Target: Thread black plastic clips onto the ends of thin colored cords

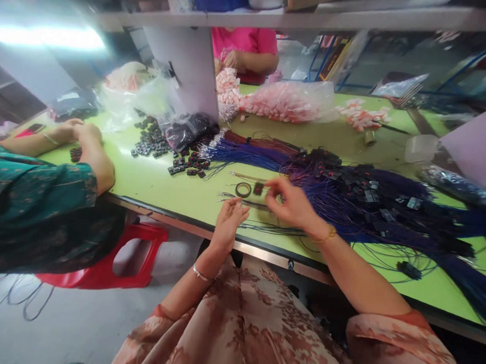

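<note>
My right hand (289,204) is above the table with thumb and forefinger bent together. At its fingertips is a small black connector (258,189) with a red spot. My left hand (229,222) is lower and to the left, near the table's front edge. Its thumb and forefinger are pressed together, the other fingers loosely bent; anything between them is too small to make out. Just beyond the left fingertips lies a dark roll of tape (243,189). Several thin wires with metal ends (238,175) lie around both hands.
A large bundle of blue and dark wires (257,152) with black connectors (366,181) covers the table's right side. Loose black connectors (153,141) are heaped at left. A co-worker's hands (81,131) rest farther left; another person (246,50) sits opposite behind bagged pink-white parts (287,99).
</note>
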Demonstrator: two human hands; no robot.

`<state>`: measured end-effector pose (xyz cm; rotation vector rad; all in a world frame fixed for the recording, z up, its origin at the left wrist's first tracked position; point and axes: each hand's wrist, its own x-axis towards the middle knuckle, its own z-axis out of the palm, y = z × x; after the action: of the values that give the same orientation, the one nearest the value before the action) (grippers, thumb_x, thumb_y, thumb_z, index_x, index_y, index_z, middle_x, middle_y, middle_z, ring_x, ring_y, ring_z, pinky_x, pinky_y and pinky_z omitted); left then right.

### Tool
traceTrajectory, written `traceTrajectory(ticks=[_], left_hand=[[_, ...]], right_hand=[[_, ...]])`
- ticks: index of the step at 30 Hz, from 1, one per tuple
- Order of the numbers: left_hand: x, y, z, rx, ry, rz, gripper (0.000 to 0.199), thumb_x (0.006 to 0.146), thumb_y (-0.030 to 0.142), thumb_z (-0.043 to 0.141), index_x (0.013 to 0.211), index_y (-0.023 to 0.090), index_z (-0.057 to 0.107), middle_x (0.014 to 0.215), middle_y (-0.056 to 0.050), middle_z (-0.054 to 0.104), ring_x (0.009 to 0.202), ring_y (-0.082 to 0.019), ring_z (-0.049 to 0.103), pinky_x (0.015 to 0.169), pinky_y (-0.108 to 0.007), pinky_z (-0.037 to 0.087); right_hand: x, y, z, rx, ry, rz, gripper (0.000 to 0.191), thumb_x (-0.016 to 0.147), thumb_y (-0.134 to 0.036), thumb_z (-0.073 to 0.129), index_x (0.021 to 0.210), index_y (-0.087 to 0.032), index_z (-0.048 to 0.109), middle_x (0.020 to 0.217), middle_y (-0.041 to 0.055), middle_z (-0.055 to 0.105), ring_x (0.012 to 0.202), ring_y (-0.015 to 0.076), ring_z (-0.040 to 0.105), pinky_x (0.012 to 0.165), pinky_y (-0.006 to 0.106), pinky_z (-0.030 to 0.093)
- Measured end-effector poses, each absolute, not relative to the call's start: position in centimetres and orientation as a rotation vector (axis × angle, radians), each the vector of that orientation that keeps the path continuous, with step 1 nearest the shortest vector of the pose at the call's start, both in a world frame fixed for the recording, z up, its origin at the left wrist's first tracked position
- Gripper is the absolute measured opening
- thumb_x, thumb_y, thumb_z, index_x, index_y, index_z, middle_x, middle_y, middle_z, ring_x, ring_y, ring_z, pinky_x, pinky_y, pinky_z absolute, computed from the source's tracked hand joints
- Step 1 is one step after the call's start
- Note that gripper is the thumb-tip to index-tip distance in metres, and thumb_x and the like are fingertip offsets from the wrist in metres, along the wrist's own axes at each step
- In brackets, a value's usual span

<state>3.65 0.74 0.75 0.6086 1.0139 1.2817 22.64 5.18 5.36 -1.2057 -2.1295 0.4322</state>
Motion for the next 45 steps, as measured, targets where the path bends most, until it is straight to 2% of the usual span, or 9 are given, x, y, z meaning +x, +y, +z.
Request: traceTrajectory(ticks=[5,9,16,21,27,32,36,39,45], left_hand=[[3.5,0.1,-0.4,0.589,1.055,1.242,0.030,0.079,0.040,0.072,0.098,0.019,0.061,0.114,-0.008,0.060,0.110,-0.018,0.061,0.098,-0.032,0.045],[3.0,-0.2,-0.6,0.720,1.061,1.251,0.031,0.080,0.040,0.070,0.102,0.020,0.062,0.113,-0.008,0.062,0.110,-0.020,0.061,0.097,-0.032,0.046],[-5.4,7.3,0.9,1.496,1.567,1.451,0.032,0.085,0.020,0.055,0.117,0.020,0.061,0.132,-0.012,0.057,0.129,-0.025,0.045,0.114,-0.043,0.027],[-10.6,12.4,0.9,2.022,1.907,0.937,0.043,0.081,0.008,0.045,0.121,0.012,0.060,0.133,-0.019,0.055,0.127,-0.032,0.043,0.111,-0.050,0.026],[-10.7,11.7,0.4,2.168,2.143,0.573,0.024,0.087,0.019,0.042,0.098,0.017,0.064,0.104,-0.017,0.062,0.098,-0.031,0.054,0.087,-0.044,0.040],[-11.2,10.0,0.7,2.157,2.090,0.558,0.018,0.085,0.022,0.049,0.097,0.017,0.061,0.095,-0.014,0.059,0.090,-0.028,0.054,0.084,-0.041,0.041],[-11.8,8.2,0.8,1.870,1.975,0.913,0.028,0.081,0.025,0.058,0.108,0.017,0.060,0.092,-0.008,0.061,0.082,-0.022,0.056,0.080,-0.037,0.044],[-11.6,6.5,0.9,1.484,1.716,1.168,0.028,0.071,0.031,0.070,0.095,0.018,0.065,0.081,-0.003,0.063,0.072,-0.017,0.056,0.074,-0.032,0.045],[-8.9,3.5,1.7,1.047,1.136,1.150,0.041,0.057,0.023,0.084,0.095,0.018,0.072,0.084,-0.004,0.069,0.076,-0.013,0.060,0.073,-0.026,0.047]], right_hand=[[30.4,7.6,5.5,-1.680,-1.559,-0.131,0.048,0.085,-0.029,0.051,0.130,-0.014,0.046,0.097,0.0136,0.065,0.081,0.0227,0.060,0.074,0.036,0.044],[34.1,8.8,3.3,-1.940,-1.680,-0.347,0.032,0.086,-0.029,0.048,0.108,-0.015,0.066,0.110,0.0185,0.062,0.095,0.0284,0.056,0.080,0.042,0.040],[35.3,8.9,2.8,-1.933,-1.760,-0.290,0.035,0.088,-0.032,0.051,0.117,-0.019,0.065,0.117,0.0213,0.060,0.100,0.0300,0.054,0.079,0.042,0.039],[31.8,6.2,6.8,-1.683,-1.627,-0.497,0.039,0.087,-0.034,0.053,0.120,-0.014,0.060,0.121,0.0235,0.057,0.115,0.0336,0.050,0.093,0.045,0.039],[21.9,3.6,5.8,-1.129,-2.363,0.379,0.018,0.090,-0.024,0.049,0.094,-0.021,0.067,0.088,0.0069,0.066,0.080,0.0188,0.059,0.074,0.030,0.044],[16.4,3.7,3.0,-1.249,-2.688,0.444,0.018,0.089,-0.020,0.049,0.082,-0.017,0.065,0.084,0.0100,0.065,0.075,0.0195,0.056,0.063,0.029,0.034],[15.5,4.0,2.5,-1.289,-2.702,0.451,0.014,0.087,-0.016,0.046,0.083,-0.016,0.060,0.084,0.0111,0.064,0.070,0.0185,0.053,0.060,0.029,0.030],[15.8,4.3,3.0,-1.264,-2.566,0.637,0.012,0.087,-0.016,0.044,0.086,-0.017,0.056,0.077,0.0061,0.062,0.064,0.0157,0.050,0.060,0.027,0.031],[15.9,5.0,4.7,-1.106,-2.191,1.029,0.005,0.081,-0.021,0.050,0.080,-0.019,0.055,0.062,-0.0041,0.053,0.056,0.0106,0.043,0.055,0.022,0.031]])
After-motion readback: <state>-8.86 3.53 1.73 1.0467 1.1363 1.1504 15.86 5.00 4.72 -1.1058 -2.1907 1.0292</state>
